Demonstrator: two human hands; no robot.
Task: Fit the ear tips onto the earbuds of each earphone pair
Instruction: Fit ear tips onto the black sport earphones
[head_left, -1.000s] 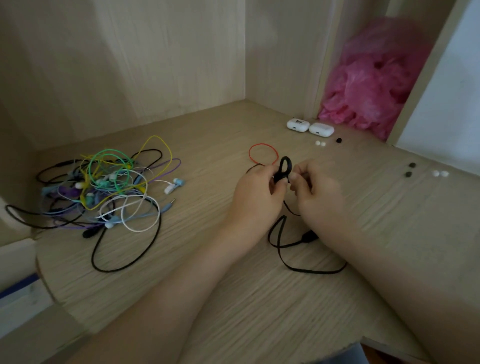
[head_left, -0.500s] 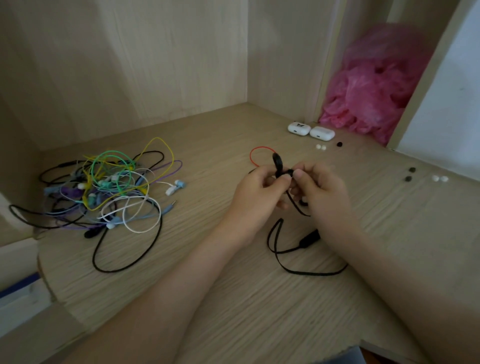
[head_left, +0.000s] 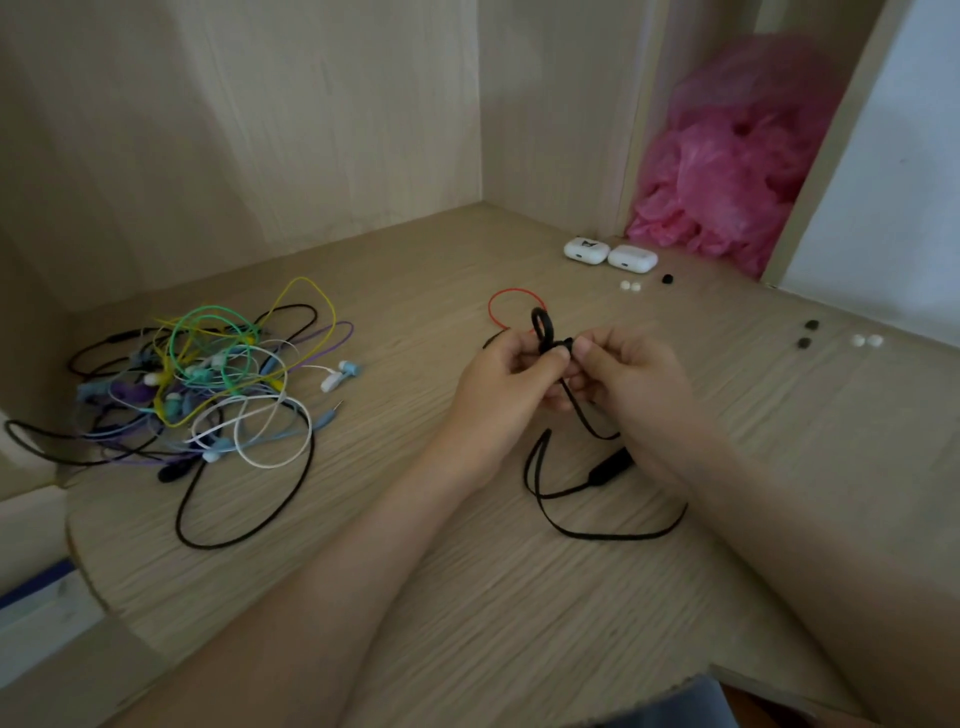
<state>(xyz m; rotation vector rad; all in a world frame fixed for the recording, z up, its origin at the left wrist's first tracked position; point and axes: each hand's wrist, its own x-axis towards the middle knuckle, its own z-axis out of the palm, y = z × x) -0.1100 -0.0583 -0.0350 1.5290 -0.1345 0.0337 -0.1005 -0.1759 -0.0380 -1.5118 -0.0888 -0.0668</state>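
In the head view, both hands are meeting above the middle of the wooden surface (head_left: 467, 597). The left hand (head_left: 511, 376) is gripping the black earphone (head_left: 540, 323), its fingers (head_left: 551, 358) curling round it just under the ear loop, which is standing up above the thumb. The right hand (head_left: 641, 387) is pinching the same earbud from the opposite side. The black cable (head_left: 597, 533) is hanging down and looping on the surface below the wrists. A red cable loop (head_left: 497, 306) is lying just behind the hands. A tangle of coloured earphones (head_left: 208, 379) is sitting well to the left. Loose white ear tips (head_left: 629, 285) and a black ear tip (head_left: 667, 279) are lying near two white cases (head_left: 587, 249). Further ear tips (head_left: 808, 333) are resting far right.
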